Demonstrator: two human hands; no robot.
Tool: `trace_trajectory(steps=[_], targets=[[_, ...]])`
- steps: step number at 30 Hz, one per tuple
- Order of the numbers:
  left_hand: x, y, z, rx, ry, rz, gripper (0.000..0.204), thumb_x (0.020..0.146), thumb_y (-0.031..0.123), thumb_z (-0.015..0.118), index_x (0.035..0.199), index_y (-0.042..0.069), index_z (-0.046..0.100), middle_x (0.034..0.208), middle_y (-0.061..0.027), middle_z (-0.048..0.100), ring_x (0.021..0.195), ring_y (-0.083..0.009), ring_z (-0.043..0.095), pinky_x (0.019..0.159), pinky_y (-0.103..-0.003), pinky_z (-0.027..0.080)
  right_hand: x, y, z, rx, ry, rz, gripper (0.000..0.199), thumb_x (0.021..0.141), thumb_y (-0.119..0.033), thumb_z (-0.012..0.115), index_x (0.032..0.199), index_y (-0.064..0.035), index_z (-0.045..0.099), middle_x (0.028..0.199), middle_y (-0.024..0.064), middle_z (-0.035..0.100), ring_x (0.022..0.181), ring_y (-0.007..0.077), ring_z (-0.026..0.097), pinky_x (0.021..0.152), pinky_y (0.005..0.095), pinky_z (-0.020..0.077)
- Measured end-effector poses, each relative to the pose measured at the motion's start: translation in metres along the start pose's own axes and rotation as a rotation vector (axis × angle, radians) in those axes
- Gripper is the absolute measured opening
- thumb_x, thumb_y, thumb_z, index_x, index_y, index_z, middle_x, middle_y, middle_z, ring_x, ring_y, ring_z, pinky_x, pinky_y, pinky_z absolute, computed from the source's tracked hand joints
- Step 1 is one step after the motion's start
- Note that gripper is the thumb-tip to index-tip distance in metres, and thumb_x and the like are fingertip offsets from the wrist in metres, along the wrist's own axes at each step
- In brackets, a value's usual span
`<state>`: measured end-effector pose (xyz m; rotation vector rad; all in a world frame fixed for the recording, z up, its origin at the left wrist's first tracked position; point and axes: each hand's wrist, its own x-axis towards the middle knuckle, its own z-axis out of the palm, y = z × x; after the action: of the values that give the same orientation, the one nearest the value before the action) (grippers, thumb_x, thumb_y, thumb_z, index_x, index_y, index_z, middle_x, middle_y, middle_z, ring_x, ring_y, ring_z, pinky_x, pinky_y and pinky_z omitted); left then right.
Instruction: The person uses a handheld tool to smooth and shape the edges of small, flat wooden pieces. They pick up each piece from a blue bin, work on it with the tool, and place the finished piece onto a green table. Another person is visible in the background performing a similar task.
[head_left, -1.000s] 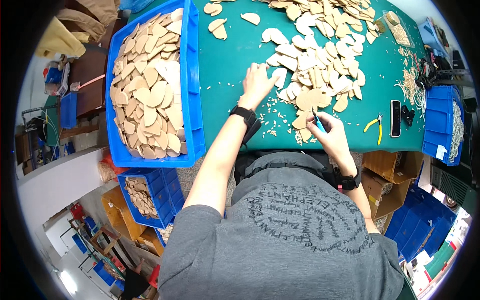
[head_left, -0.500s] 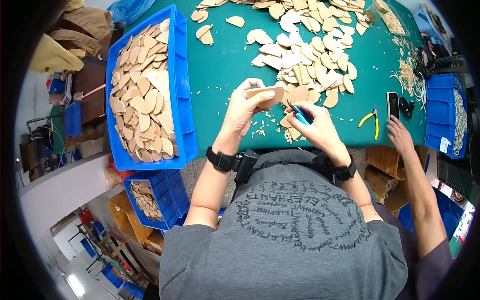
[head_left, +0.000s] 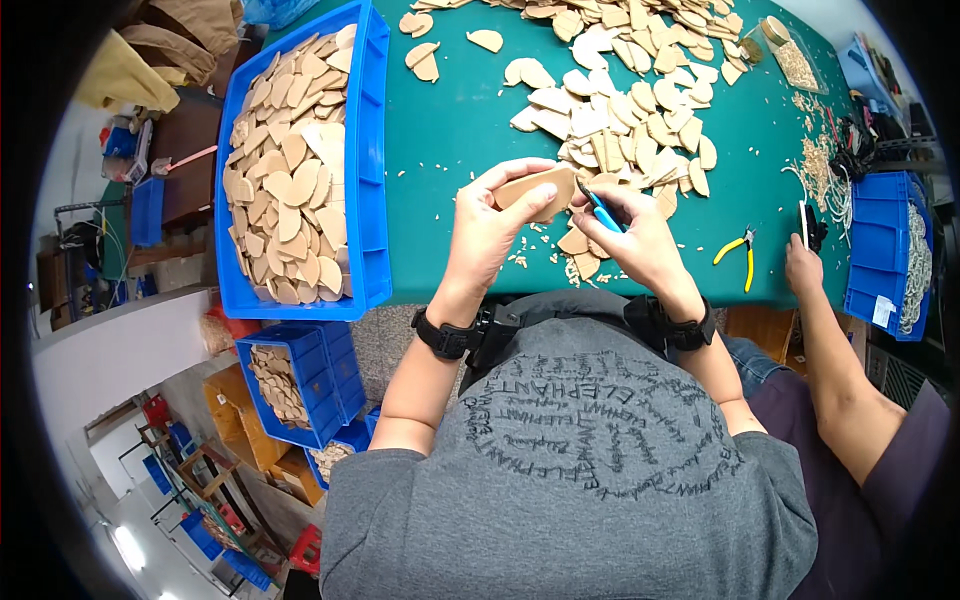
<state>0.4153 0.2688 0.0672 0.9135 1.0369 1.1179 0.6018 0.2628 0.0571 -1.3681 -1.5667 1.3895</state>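
Note:
My left hand (head_left: 482, 228) is closed on a flat tan half-round piece (head_left: 558, 192), thumb on its broad face and fingers behind. In my right hand (head_left: 642, 242) is a pair of blue-handled nippers (head_left: 603, 213), their dark jaws pointing toward the piece's right edge. Whether the jaws touch it I cannot make out. Beyond both hands lies a heap of similar tan pieces (head_left: 610, 120) on the green table (head_left: 450, 130). A few more pieces and small pale scraps (head_left: 585, 265) lie just below the nippers.
A blue crate (head_left: 370, 180) full of half-round pieces stands at the left, with a smaller blue crate (head_left: 335, 385) below. Yellow-handled pliers (head_left: 740, 258) lie to the right. A co-worker's hand (head_left: 803, 268) holds a phone (head_left: 803, 222) near another blue crate (head_left: 880, 245).
The piece in my left hand has tilted, so more of its broad face shows. The nippers stay beside it. The co-worker's hand has tipped the phone up onto its edge.

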Motion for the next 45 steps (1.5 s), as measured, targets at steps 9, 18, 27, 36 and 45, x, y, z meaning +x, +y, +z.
trace_trajectory(steps=[9, 18, 27, 36, 45], targets=[[0.002, -0.001, 0.002, 0.105, 0.011, 0.058, 0.030, 0.081, 0.012, 0.072, 0.107, -0.001, 0.064, 0.100, -0.0087, 0.065, 0.086, -0.0122, 0.063, 0.071, -0.025, 0.055, 0.004, 0.002, 0.002, 0.065, 0.038, 0.063, 0.021, 0.080, -0.017, 0.069, 0.093, -0.0001, 0.067, 0.076, 0.0031, 0.065, 0.068, 0.0071, 0.057, 0.063, 0.0235, 0.0468], [0.001, -0.001, 0.002, 0.144, 0.008, 0.073, 0.027, 0.083, 0.012, 0.070, 0.107, 0.000, 0.064, 0.100, -0.0069, 0.066, 0.087, -0.0107, 0.062, 0.074, -0.023, 0.052, 0.006, 0.005, 0.005, 0.097, 0.033, 0.084, 0.018, 0.081, -0.017, 0.068, 0.090, -0.0006, 0.067, 0.072, 0.0007, 0.062, 0.065, 0.0054, 0.053, 0.059, 0.0225, 0.0436], [0.002, -0.006, -0.003, 0.185, 0.017, 0.069, 0.026, 0.084, 0.011, 0.068, 0.107, 0.000, 0.065, 0.099, -0.0061, 0.066, 0.088, -0.0106, 0.062, 0.075, -0.024, 0.052, 0.009, 0.006, 0.007, 0.086, 0.024, 0.091, 0.018, 0.081, -0.016, 0.066, 0.090, -0.0003, 0.067, 0.072, 0.0009, 0.062, 0.064, 0.0054, 0.053, 0.058, 0.0228, 0.0432], [0.000, -0.009, -0.015, 0.127, 0.045, 0.046, 0.024, 0.085, 0.010, 0.067, 0.106, 0.000, 0.065, 0.098, -0.0073, 0.066, 0.085, -0.0113, 0.063, 0.071, -0.024, 0.053, 0.014, 0.005, 0.016, 0.013, -0.022, 0.090, 0.014, 0.083, -0.014, 0.065, 0.089, -0.0012, 0.066, 0.070, -0.0035, 0.058, 0.060, 0.0024, 0.047, 0.054, 0.0196, 0.0371], [-0.004, 0.031, -0.123, 0.178, 0.522, 0.199, 0.033, 0.087, 0.014, 0.066, 0.114, -0.002, 0.057, 0.110, -0.0124, 0.060, 0.095, -0.0160, 0.061, 0.070, -0.025, 0.056, 0.018, 0.013, 0.013, 0.116, 0.039, 0.133, 0.015, 0.084, -0.017, 0.066, 0.089, -0.0025, 0.067, 0.059, -0.0065, 0.049, 0.051, 0.0004, 0.040, 0.046, 0.0192, 0.0297]])
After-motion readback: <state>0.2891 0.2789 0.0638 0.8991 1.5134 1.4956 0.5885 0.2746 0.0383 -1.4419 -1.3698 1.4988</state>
